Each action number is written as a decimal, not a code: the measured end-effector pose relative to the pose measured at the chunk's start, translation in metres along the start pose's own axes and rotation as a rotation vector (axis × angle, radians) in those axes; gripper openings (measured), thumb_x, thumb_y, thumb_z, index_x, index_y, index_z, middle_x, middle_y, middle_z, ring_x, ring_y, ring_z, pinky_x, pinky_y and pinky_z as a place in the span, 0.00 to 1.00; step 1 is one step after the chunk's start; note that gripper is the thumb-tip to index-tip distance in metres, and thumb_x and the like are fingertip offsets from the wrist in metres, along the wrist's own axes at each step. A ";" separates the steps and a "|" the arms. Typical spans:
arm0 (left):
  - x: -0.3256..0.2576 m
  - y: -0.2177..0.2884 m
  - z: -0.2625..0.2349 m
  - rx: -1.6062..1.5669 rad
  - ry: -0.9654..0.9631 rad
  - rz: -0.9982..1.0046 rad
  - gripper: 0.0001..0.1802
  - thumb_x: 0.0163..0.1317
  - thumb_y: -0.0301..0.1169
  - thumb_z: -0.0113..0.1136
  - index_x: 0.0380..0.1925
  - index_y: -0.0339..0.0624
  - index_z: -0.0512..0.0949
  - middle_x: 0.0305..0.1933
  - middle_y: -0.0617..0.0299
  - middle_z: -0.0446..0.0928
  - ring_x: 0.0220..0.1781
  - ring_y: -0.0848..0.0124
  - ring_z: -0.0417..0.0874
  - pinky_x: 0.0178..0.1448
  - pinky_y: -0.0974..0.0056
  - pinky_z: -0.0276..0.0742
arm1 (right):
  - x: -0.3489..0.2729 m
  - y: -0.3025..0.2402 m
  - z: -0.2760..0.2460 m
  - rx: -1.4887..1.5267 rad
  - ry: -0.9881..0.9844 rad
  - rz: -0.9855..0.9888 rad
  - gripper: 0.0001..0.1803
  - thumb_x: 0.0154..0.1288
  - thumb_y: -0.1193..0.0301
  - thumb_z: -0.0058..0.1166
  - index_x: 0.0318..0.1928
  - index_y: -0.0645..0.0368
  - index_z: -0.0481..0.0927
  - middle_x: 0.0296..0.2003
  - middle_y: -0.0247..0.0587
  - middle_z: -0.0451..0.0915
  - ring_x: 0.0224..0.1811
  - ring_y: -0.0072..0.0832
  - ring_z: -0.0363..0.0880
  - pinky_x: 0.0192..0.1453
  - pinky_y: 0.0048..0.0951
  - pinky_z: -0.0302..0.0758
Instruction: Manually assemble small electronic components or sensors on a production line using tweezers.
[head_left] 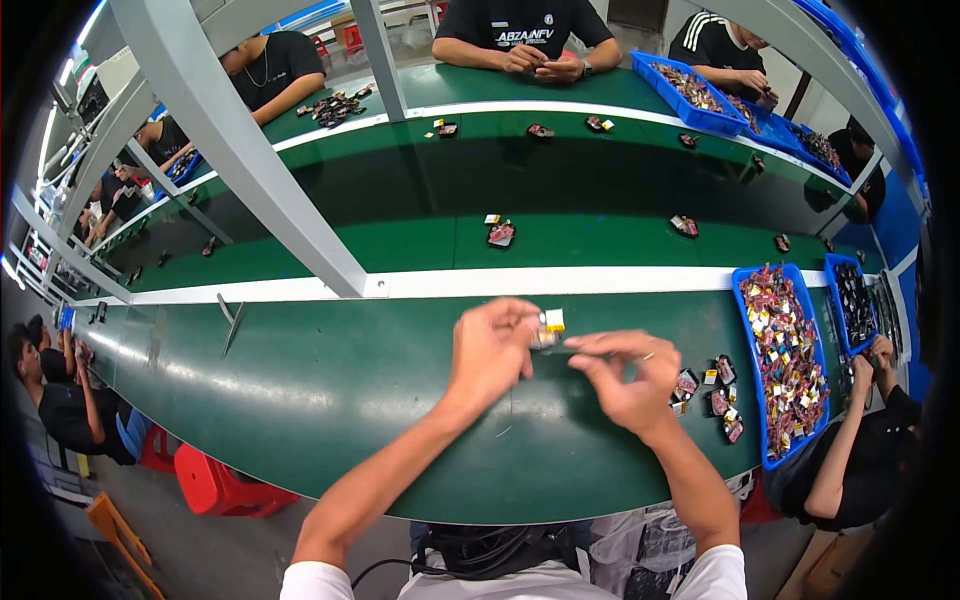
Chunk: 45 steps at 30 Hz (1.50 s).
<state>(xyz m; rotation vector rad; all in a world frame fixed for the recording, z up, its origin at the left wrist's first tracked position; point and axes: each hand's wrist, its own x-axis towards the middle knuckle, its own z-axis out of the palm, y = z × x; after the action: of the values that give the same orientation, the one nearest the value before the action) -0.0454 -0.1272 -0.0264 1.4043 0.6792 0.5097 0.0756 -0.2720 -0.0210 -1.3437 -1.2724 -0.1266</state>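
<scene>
1. One small unit [543, 340] sits above the table [600, 470], dark-bodied, with a white-and-yellow tag [555, 320] at its top; its finer details are too small to tell.
2. It looks light and fairly stiff in the body, probably smooth enough to slip if held loosely. The tag side seems the fragile part, so the dark edges look the best place to take hold.
3. The left hand [490, 345] pinches the unit between bent fingers and thumb, at its left side.
4. The right hand [635, 375] is just beside it, index finger extended and thumb lower; whether it grips anything thin cannot be told.
5. Several loose units [726, 370] lie right of that hand, near a blue tray [758, 400] heaped with more.
6. Beyond runs a dark belt [370, 190].
</scene>
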 end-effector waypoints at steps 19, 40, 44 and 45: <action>-0.016 0.058 -0.125 0.477 -0.680 -0.129 0.17 0.73 0.41 0.57 0.45 0.36 0.82 0.35 0.60 0.86 0.24 0.75 0.85 0.22 0.69 0.75 | -0.004 0.002 -0.007 0.098 0.130 0.257 0.08 0.59 0.82 0.68 0.38 0.67 0.82 0.38 0.45 0.87 0.24 0.14 0.75 0.25 0.13 0.65; 0.086 0.015 -0.332 0.366 0.782 -0.211 0.12 0.60 0.34 0.73 0.26 0.35 0.87 0.21 0.60 0.80 0.16 0.74 0.79 0.19 0.67 0.76 | -0.010 0.005 0.001 0.128 0.075 0.288 0.10 0.59 0.83 0.68 0.39 0.67 0.79 0.37 0.46 0.87 0.23 0.13 0.74 0.25 0.13 0.65; 0.004 0.029 -0.336 0.562 0.745 0.010 0.15 0.59 0.29 0.70 0.17 0.37 0.76 0.16 0.58 0.78 0.13 0.73 0.77 0.17 0.67 0.69 | -0.007 0.003 0.000 0.158 0.075 0.286 0.09 0.58 0.85 0.66 0.38 0.68 0.80 0.36 0.46 0.87 0.21 0.12 0.72 0.23 0.13 0.64; -0.015 0.027 -0.336 0.698 0.671 -0.094 0.11 0.58 0.27 0.68 0.21 0.35 0.77 0.17 0.56 0.79 0.13 0.72 0.77 0.16 0.66 0.70 | -0.006 0.003 -0.002 0.152 0.091 0.294 0.09 0.58 0.85 0.66 0.38 0.68 0.80 0.36 0.46 0.87 0.21 0.12 0.72 0.23 0.13 0.64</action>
<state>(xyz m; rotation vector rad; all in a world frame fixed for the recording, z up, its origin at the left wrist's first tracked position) -0.2888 0.1062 -0.0085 1.8398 1.5673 0.7158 0.0762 -0.2758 -0.0265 -1.3616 -0.9763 0.1114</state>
